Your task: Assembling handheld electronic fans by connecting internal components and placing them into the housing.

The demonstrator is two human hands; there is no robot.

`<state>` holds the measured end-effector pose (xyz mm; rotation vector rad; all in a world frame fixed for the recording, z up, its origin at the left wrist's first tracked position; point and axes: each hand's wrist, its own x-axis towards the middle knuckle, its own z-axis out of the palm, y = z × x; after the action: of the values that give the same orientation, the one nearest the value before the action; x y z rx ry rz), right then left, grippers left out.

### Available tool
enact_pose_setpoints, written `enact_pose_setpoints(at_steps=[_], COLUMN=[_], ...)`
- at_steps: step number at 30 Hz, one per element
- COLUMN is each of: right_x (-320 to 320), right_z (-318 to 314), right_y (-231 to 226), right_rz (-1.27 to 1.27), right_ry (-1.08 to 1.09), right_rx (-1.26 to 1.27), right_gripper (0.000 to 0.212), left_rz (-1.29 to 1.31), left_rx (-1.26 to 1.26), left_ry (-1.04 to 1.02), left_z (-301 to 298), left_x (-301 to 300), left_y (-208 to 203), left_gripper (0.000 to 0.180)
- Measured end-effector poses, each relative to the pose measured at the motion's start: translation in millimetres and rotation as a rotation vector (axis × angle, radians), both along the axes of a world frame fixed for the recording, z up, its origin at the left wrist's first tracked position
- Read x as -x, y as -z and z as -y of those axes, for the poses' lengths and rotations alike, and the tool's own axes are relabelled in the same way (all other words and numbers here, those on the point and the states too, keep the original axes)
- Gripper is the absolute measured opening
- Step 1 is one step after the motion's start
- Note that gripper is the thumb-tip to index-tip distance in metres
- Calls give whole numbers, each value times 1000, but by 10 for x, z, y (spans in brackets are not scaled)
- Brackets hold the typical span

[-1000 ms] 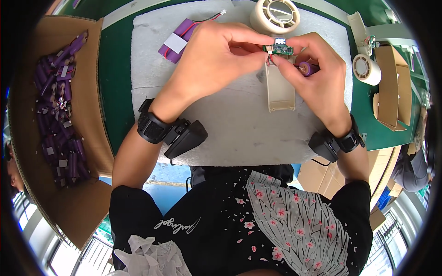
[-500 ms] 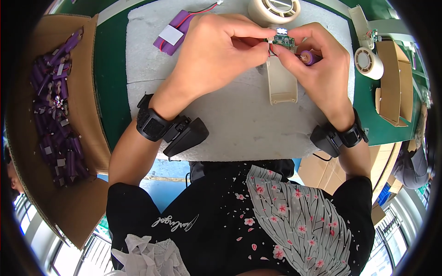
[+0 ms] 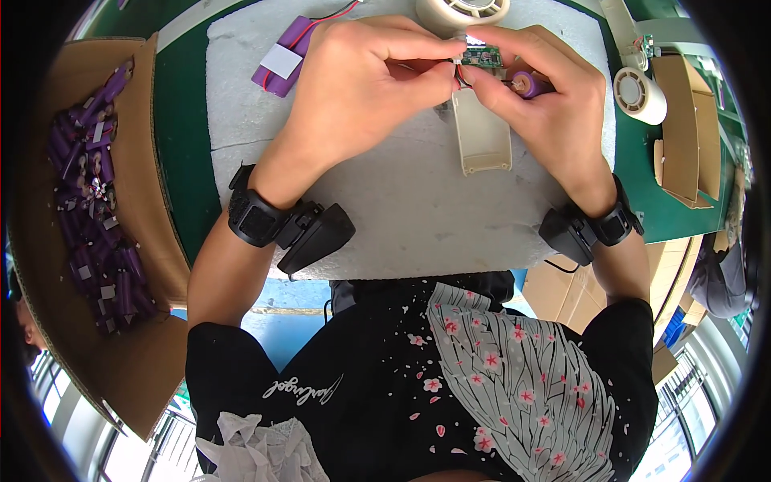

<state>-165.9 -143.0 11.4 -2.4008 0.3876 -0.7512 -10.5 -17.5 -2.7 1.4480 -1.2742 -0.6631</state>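
My left hand (image 3: 353,92) is closed in a pinch on a small white plug (image 3: 458,60) with red and black wires. The plug is against the edge of a green circuit board (image 3: 485,58); whether it is fully seated cannot be made out. Gripping that board from the other side is my right hand (image 3: 558,100). A purple battery cell (image 3: 530,84) rests in the curl of the right hand's fingers. Below the hands, the cream plastic casing (image 3: 484,149) hangs or lies with its hollow side up, its upper end hidden by my fingers.
A purple battery pack (image 3: 277,68) lies left on the pale foam mat (image 3: 385,217). Beyond my hands is a round cream fan head (image 3: 462,11); another fan (image 3: 640,95) stands right, beside folded cardboard (image 3: 683,132). A cardboard box (image 3: 132,369) at left holds several purple battery packs.
The whole view has shifted slightly, so hands and parts appear a little further left and up. Both hands keep their grip on the plug and board.
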Motion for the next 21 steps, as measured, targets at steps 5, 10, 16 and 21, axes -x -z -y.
enact_pose_setpoints(at_steps=[5, 10, 16, 21], right_x=[-12, 6, 28, 64], right_z=[25, 21, -19, -30], right_y=[32, 16, -38, -47], right_rz=[64, 1, -72, -107], right_ry=[-40, -24, 1, 39], right_rx=[45, -34, -204, -198], right_gripper=[32, 31, 28, 25], left_rz=[-32, 28, -110, -176], left_rx=[1, 5, -45, -63], left_ry=[10, 20, -17, 42], left_z=[-1, 12, -9, -3], left_x=[-1, -15, 34, 29], left_y=[-3, -3, -29, -14], left_gripper=[24, 23, 23, 23])
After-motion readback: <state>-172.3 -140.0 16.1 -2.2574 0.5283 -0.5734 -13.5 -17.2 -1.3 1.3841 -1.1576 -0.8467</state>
